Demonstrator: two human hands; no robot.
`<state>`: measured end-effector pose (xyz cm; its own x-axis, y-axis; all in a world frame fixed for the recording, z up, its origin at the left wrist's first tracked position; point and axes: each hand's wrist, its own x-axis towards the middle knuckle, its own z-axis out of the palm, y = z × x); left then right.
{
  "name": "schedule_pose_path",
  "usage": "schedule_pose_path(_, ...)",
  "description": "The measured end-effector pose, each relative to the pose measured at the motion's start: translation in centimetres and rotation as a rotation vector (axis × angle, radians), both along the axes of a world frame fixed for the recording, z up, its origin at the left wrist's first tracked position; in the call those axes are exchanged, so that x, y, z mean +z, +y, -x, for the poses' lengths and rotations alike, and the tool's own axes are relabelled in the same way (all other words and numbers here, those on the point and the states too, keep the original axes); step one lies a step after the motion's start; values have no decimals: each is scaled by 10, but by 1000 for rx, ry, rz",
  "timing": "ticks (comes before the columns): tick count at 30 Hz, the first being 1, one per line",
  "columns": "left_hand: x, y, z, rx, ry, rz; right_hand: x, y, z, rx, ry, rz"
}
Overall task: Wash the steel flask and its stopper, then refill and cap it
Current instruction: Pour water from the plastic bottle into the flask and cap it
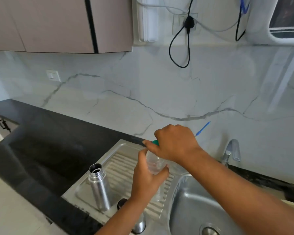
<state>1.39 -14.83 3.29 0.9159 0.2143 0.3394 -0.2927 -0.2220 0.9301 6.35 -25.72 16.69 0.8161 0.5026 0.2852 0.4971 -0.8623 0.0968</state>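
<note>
Steel flask upright, mouth uncapped, on ribbed drainboard, lower centre-left of frame. Small dark round piece just beside flask base, partly hidden by left forearm; cannot tell if it is the stopper. Left hand wrapped round body of clear plastic bottle, centre of frame. Right hand curled over bottle's green cap. Sink basin lower right, tap behind it. Black surface at left.

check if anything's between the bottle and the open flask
Nothing visible. The flask stands open on the drainboard, left of the held bottle; only bare drainboard lies between them.
</note>
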Motion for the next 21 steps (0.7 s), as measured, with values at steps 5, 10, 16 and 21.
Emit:
schedule_pose_path(5,8,29,26,-15,38,-16,2,20,10,107,92,-89)
schedule_pose_path(10,16,68,39,-118,145,52,-14,44,1,270,188,-295)
schedule_pose_path(16,31,113,50,-108,194,37,-8,76,-1,525,362,-361)
schedule_pose_path(21,35,153,52,-50,211,-32,4,97,-1,665,441,-322)
